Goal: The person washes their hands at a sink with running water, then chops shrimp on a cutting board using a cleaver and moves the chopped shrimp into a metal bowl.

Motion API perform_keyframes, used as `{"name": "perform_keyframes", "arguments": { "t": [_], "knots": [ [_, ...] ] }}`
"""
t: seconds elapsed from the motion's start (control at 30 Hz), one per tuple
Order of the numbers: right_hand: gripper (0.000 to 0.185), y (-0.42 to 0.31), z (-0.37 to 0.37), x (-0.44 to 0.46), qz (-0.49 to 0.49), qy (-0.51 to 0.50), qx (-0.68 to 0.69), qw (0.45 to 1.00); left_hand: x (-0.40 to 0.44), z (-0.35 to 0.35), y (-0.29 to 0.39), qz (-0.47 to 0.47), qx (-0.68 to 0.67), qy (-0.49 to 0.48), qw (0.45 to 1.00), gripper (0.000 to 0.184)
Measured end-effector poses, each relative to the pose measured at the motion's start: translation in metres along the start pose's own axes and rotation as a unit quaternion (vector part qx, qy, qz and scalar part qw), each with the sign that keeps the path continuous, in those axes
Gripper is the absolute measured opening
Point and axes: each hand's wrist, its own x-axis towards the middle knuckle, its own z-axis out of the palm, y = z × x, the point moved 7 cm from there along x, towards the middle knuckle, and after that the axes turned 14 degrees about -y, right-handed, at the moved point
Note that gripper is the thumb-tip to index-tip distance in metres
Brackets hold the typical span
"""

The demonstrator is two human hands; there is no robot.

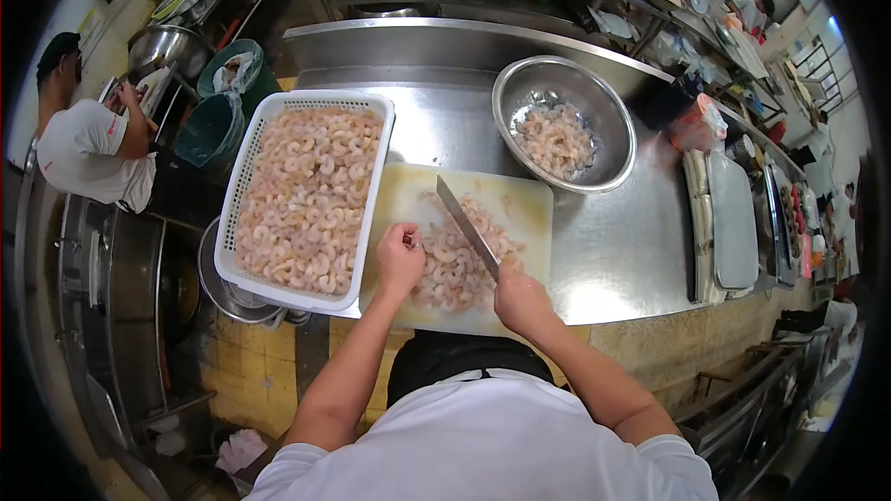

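My right hand (pixel 522 299) is wrapped round the handle of a kitchen knife (pixel 467 226), whose blade slants up and left over the shrimp on the board. My left hand (pixel 401 258) is curled closed at the left side of these shrimp; what its fingertips hold, if anything, is too small to tell. Peeled shrimp (pixel 452 276) lie in a heap on the white cutting board (pixel 531 209), with smaller pieces (pixel 497 223) beyond and right of the blade. A white perforated basket (pixel 368 213) full of peeled shrimp (pixel 311 190) stands left of the board.
Behind the board to the right sits a steel bowl (pixel 608 167) with cut shrimp (pixel 555 141) inside. Trays (pixel 733 223) stand along the right of the steel table (pixel 617 250). Green bins (pixel 212 134) and a person in a white shirt (pixel 88 158) are at the left.
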Motion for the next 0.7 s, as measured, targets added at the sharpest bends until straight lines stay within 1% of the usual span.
{"name": "perform_keyframes", "arguments": {
  "t": [0.03, 0.13, 0.23, 0.3, 0.33, 0.43, 0.53, 0.63, 0.7],
  "knots": [
    [0.025, -0.004, -0.01, -0.004, 0.009, -0.008, 0.0, 1.0, 0.004, 0.0, 0.002, -0.002, -0.005, -0.002, 1.0, 0.015],
    [0.025, 0.002, -0.009, -0.006, 0.005, 0.025, 0.03, 0.999, 0.017, -0.001, 0.005, 0.004, 0.043, 0.003, 0.999, 0.021],
    [0.024, 0.016, 0.01, 0.005, 0.026, 0.03, 0.014, 0.999, 0.033, 0.0, 0.012, -0.038, 0.035, -0.029, 0.998, 0.031],
    [0.024, 0.016, 0.002, 0.0, 0.036, 0.01, 0.017, 0.999, 0.048, 0.005, 0.016, -0.036, 0.072, -0.048, 0.996, 0.037],
    [0.024, 0.012, -0.005, -0.005, 0.043, 0.0, 0.019, 0.999, 0.055, 0.009, 0.015, -0.034, 0.09, -0.059, 0.994, 0.039],
    [0.023, 0.006, -0.01, -0.016, 0.035, 0.027, 0.063, 0.997, 0.072, 0.02, 0.017, 0.016, 0.174, -0.054, 0.983, 0.042],
    [0.039, 0.025, 0.023, -0.001, 0.016, -0.005, 0.04, 0.999, 0.08, 0.026, 0.017, -0.019, 0.177, -0.102, 0.979, 0.035],
    [0.038, 0.025, 0.005, -0.007, 0.023, -0.027, 0.03, 0.999, 0.083, 0.029, 0.014, -0.033, 0.182, -0.129, 0.974, 0.028],
    [0.027, 0.017, -0.011, -0.018, 0.034, 0.008, 0.039, 0.999, 0.082, 0.03, 0.012, -0.021, 0.186, -0.143, 0.972, 0.025]
  ]
}}
